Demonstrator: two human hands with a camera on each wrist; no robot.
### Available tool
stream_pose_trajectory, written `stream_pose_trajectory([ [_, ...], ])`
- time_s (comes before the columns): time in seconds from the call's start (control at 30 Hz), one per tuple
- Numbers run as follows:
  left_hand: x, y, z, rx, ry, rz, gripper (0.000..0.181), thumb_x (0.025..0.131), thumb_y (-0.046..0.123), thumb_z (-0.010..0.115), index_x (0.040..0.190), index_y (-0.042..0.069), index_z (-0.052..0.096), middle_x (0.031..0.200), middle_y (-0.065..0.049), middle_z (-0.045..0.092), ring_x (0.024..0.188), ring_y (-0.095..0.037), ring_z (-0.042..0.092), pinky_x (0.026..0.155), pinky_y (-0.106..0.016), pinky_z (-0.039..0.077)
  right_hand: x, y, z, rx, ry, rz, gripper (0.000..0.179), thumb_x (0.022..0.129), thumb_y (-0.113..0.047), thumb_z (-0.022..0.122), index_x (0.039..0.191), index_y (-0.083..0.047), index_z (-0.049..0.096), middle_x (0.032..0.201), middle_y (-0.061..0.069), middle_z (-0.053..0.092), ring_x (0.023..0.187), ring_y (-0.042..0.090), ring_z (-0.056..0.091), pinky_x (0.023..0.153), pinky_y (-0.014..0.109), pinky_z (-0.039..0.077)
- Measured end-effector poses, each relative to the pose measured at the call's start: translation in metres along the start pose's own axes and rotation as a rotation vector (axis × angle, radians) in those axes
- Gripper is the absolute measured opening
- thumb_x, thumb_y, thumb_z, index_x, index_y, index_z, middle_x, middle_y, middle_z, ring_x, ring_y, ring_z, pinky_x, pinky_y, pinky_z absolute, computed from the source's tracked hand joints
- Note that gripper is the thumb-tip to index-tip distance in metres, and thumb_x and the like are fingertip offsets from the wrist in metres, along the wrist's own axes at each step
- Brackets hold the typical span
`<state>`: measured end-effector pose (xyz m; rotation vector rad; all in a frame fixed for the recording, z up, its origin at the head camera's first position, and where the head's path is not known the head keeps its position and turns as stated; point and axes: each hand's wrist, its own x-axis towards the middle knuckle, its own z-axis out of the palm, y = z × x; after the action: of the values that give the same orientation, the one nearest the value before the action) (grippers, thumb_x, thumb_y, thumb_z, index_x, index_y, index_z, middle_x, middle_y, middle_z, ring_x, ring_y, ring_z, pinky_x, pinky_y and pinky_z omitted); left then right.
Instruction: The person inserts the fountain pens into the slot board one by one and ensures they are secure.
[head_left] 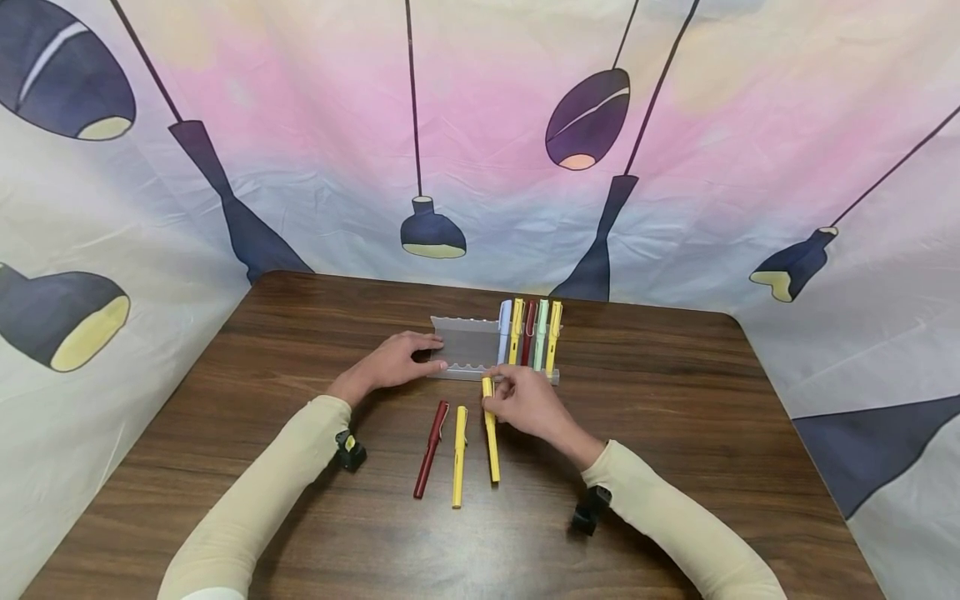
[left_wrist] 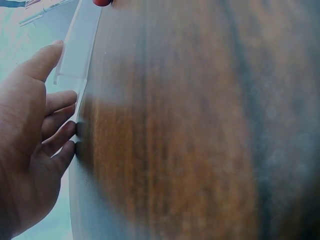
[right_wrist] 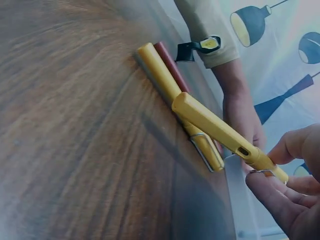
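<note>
My right hand [head_left: 534,407] pinches a yellow pen [head_left: 491,442] near its clip end, between thumb and fingers. In the right wrist view this pen slants above the tabletop, its other end toward the table. To its left lie a second yellow pen [head_left: 459,458] and a dark red pen [head_left: 431,450], side by side. A clear plastic pen rack [head_left: 463,343] with notched edges stands just beyond. My left hand [head_left: 397,362] touches the rack's left end, thumb and fingers spread apart. The thumb rests along the rack's edge in the left wrist view.
The rack's right part holds several pens: a pale blue pen [head_left: 504,333], yellow ones, a dark red pen [head_left: 529,333] and a light green pen [head_left: 541,333]. All stand on a brown wooden table [head_left: 645,375]. A lamp-patterned cloth [head_left: 495,125] hangs behind.
</note>
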<state>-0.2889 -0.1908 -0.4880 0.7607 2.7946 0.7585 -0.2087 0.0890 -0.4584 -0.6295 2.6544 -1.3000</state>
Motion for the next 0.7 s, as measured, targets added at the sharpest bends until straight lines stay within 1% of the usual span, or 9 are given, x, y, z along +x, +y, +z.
stream_pose_trajectory([
  [0.07,0.000,0.001,-0.001,0.002,-0.001,0.000,0.061,0.100,0.051,0.062,0.143,0.008,0.061,0.154,-0.011,0.051,0.145,-0.037,0.041,0.119,-0.057,0.030,0.002,-0.001,-0.002,0.004,0.011,-0.001,0.038,0.085,-0.006,0.075,0.123,-0.001,0.071,0.071,-0.005,0.068,0.056,0.008,0.064,0.048,0.025,0.046],
  [0.23,0.000,0.000,-0.001,0.005,0.001,0.007,0.061,0.100,0.051,0.062,0.143,0.008,0.061,0.153,-0.012,0.052,0.145,-0.037,0.042,0.118,-0.057,0.032,0.006,-0.005,-0.006,0.027,0.031,0.010,0.043,0.086,-0.007,0.075,0.129,-0.004,0.069,0.074,-0.004,0.070,0.057,0.010,0.068,0.049,0.027,0.051],
  [0.33,-0.001,0.000,0.000,0.003,0.005,0.012,0.061,0.100,0.051,0.062,0.142,0.007,0.061,0.152,-0.012,0.052,0.144,-0.037,0.043,0.118,-0.057,0.032,0.008,-0.007,-0.009,0.038,0.047,0.019,0.046,0.086,-0.007,0.074,0.131,-0.003,0.067,0.075,-0.003,0.070,0.059,0.012,0.070,0.048,0.028,0.050],
  [0.5,-0.001,-0.001,0.001,0.002,0.013,0.022,0.059,0.100,0.049,0.063,0.142,0.007,0.062,0.152,-0.012,0.053,0.144,-0.036,0.043,0.118,-0.057,0.033,0.010,-0.011,-0.013,0.060,0.079,0.034,0.041,0.087,-0.007,0.074,0.127,-0.004,0.069,0.076,-0.002,0.070,0.064,0.022,0.074,0.047,0.027,0.046],
  [0.63,-0.001,0.000,0.000,0.006,0.013,0.028,0.059,0.100,0.048,0.063,0.142,0.006,0.062,0.152,-0.012,0.053,0.144,-0.036,0.043,0.118,-0.057,0.033,0.013,-0.013,-0.017,0.067,0.104,0.024,0.038,0.086,-0.006,0.073,0.124,-0.004,0.070,0.079,0.000,0.071,0.066,0.029,0.074,0.052,0.028,0.054],
  [0.7,-0.001,0.000,0.000,0.002,0.013,0.028,0.059,0.100,0.048,0.063,0.142,0.006,0.062,0.152,-0.012,0.053,0.144,-0.037,0.043,0.118,-0.057,0.032,0.014,-0.014,-0.019,0.077,0.110,0.028,0.038,0.086,-0.007,0.073,0.124,-0.004,0.070,0.083,0.002,0.071,0.066,0.032,0.074,0.056,0.029,0.057],
])
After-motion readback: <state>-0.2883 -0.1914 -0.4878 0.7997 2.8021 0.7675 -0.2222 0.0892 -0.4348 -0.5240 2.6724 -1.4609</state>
